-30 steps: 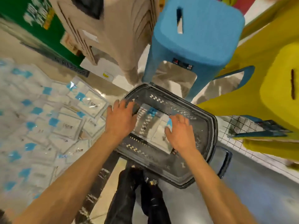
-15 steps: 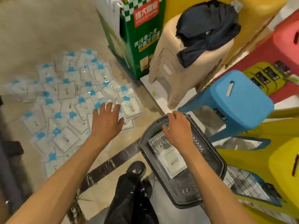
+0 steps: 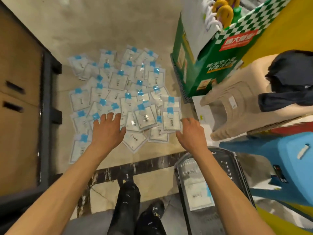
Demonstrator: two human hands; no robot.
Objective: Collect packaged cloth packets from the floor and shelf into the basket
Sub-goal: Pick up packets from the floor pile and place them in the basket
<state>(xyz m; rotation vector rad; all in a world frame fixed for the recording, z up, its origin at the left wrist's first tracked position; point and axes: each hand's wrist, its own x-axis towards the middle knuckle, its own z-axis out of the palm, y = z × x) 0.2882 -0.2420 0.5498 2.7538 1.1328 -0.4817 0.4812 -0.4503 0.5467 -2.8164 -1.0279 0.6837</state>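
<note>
Two hands: your left hand (image 3: pixel 108 131) is spread palm down, fingers straight, over the near edge of the pile; your right hand (image 3: pixel 191 133) is relaxed and holds nothing, fingertips at the pile's right edge.
Contact: you cannot tell whether either hand touches a packet or hovers just above it.
Cut off: your forearms run out of the bottom edge, the basket's near end is lost there too, and your right forearm crosses its middle.
Legs: dark trousers and shoes (image 3: pixel 127 197) stand between your arms.
Basket: the dark grey basket (image 3: pixel 179 184) sits on the floor to your right, beside your feet and apart from the pile.
Inside it: flat packets (image 3: pixel 197 195) lie in the basket; your arm hides how many.
Right side: a blue stool (image 3: pixel 291 167) stands just beside the basket, partly out of frame; beyond it are stacked beige stools (image 3: pixel 237 107) with a dark garment (image 3: pixel 291 78) on top.
Left side: a dark frame (image 3: pixel 45 116) holding cardboard boxes (image 3: pixel 17 99), blurred, flanks the pile.
Pile: many loose packets on the floor (image 3: pixel 128 92) overlap between that frame and a green carton (image 3: pixel 211 65).
Look: each is a clear flat pouch with white cloth inside and a blue tab at the top; the dark print is too small to read.
Far: the carton's contents are cut by the top edge.
</note>
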